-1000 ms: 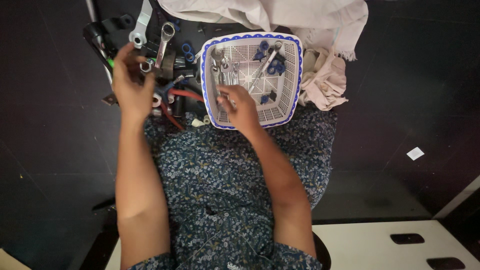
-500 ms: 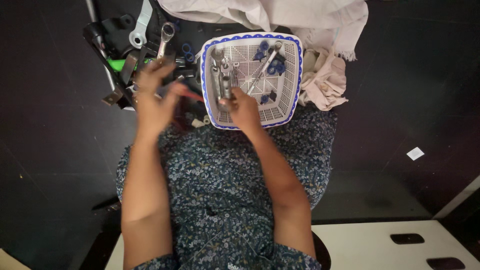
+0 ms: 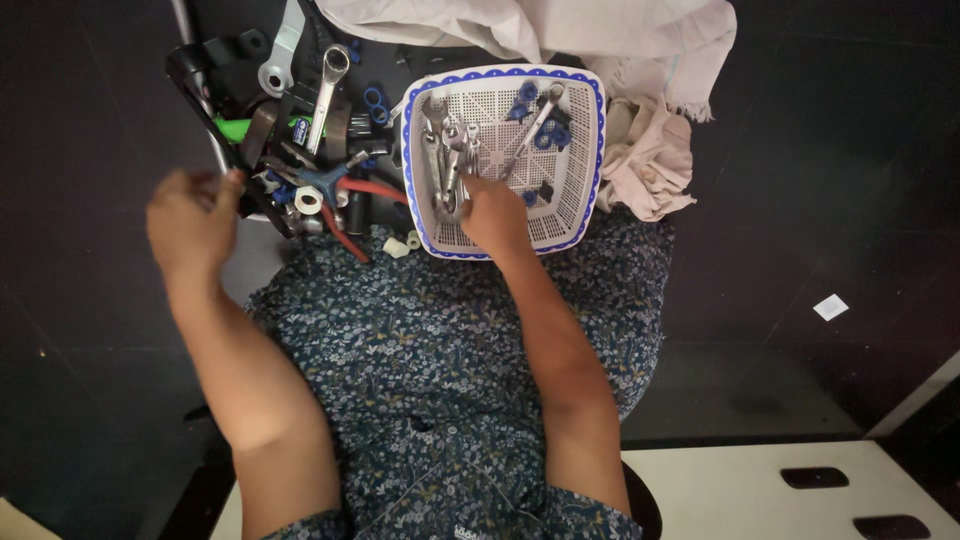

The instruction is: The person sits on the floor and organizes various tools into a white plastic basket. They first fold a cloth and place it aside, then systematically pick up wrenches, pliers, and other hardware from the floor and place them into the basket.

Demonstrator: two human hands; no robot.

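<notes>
The right hand (image 3: 492,212) pinches the wrenches (image 3: 445,165) in the basket (image 3: 585,150), left hand (image 3: 190,220) closed, on what I cannot tell; a loose pinch could drop them

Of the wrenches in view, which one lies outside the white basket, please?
The silver ring wrench on the tool pile left of the basket; the others lie inside the basket, by the right hand.

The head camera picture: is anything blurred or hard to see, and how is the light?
In the head view, the left hand is slightly smeared by motion; the right hand in the white basket is sharper. Light is soft and even, brightest on the pale cloth. The dark floor shows almost no detail, and the tool pile is murky.
</notes>
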